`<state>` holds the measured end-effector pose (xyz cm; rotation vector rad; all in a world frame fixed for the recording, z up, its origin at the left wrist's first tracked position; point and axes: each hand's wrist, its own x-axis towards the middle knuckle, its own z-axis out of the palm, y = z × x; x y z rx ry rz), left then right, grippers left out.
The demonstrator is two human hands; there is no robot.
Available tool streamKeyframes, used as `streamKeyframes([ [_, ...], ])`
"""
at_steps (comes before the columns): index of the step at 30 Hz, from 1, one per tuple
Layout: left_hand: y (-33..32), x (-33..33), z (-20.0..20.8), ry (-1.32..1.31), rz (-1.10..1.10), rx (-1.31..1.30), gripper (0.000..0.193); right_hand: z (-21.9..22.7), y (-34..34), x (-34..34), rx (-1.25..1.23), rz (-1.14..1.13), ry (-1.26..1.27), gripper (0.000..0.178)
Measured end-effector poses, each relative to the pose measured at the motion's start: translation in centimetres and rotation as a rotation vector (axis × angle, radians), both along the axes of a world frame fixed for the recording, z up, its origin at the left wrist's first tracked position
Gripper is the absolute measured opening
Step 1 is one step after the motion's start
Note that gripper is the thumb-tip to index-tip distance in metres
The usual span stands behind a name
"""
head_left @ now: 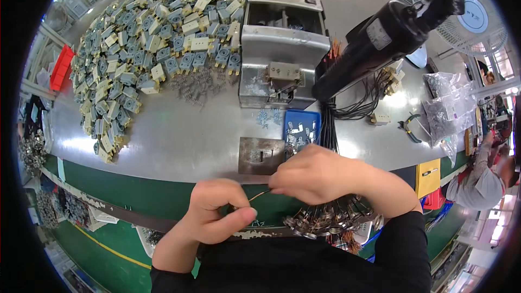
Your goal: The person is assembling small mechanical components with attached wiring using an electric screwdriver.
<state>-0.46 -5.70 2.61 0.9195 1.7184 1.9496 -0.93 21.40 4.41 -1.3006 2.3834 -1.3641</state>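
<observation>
A thin copper-coloured wire (259,196) spans the gap between my two hands above the table's near edge. My left hand (216,214) is closed, with thumb and forefinger pinching the wire's left end. Its right end is pinched in the fingertips of my right hand (317,176), knuckles up. What else the curled fingers may cover is hidden. Just beyond my hands lies a dark metal plate (249,157) with a small slot. Behind my right hand is a blue tray (293,122) of small metal pieces. A bunch of metal rings (325,220) on wires hangs below my right wrist.
A grey metal machine (282,43) stands at the table's middle. To its left spreads a heap of grey and cream housings (163,32), with loose springs (198,84). Right are a black cylinder (374,43), black cables (355,109), pliers (410,127) and plastic bags (448,103).
</observation>
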Motion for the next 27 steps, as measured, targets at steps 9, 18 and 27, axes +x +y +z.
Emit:
streamKeyframes([
  [9,1.1,-1.1,-0.1,-0.339,0.015,0.084,0.017,1.6,0.0,-0.1,-0.036,-0.181,0.056,0.023],
  [18,2.2,-1.5,-0.1,-0.474,-0.133,0.083,0.026,2.2,0.3,-0.3,-0.114,-0.306,-0.04,0.017],
  [27,3.1,-1.3,0.1,-0.626,-0.18,0.232,0.034,2.4,0.7,-0.1,-0.14,-0.357,-0.114,0.007],
])
